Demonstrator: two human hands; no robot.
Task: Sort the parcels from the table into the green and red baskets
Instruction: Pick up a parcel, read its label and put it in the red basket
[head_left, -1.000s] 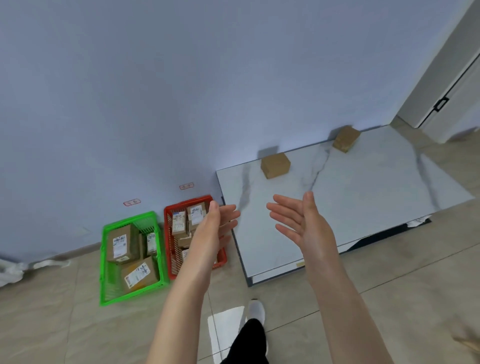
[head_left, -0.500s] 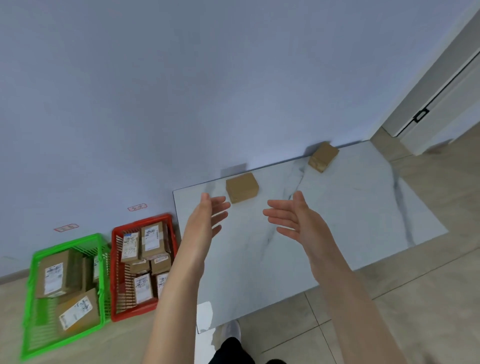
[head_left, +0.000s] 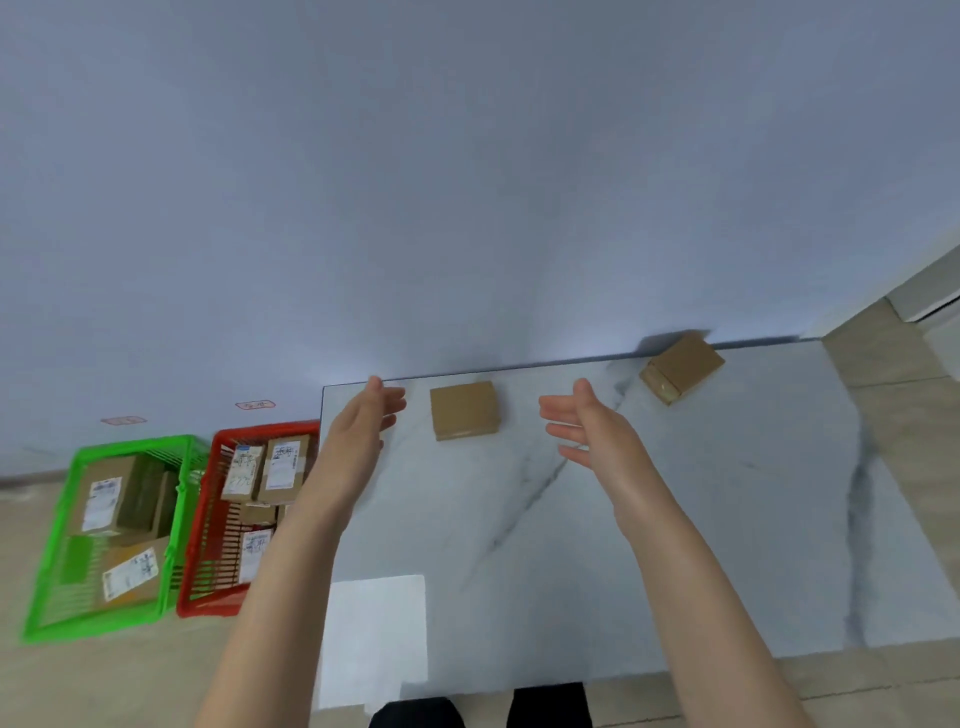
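Now, hands (head_left: 467, 426) flanking plain cardboard box (head_left: 464, 410), marble-look table (head_left: 727, 519)

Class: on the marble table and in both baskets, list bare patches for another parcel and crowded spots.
Free: the white marble table right of the right hand, nearer than the angled brown cardboard box; also its near half under both forearms. Crowded: the red plastic basket and green plastic basket, holding labelled parcels.

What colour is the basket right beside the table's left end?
Red: the red basket shows in the head view, next to the table.
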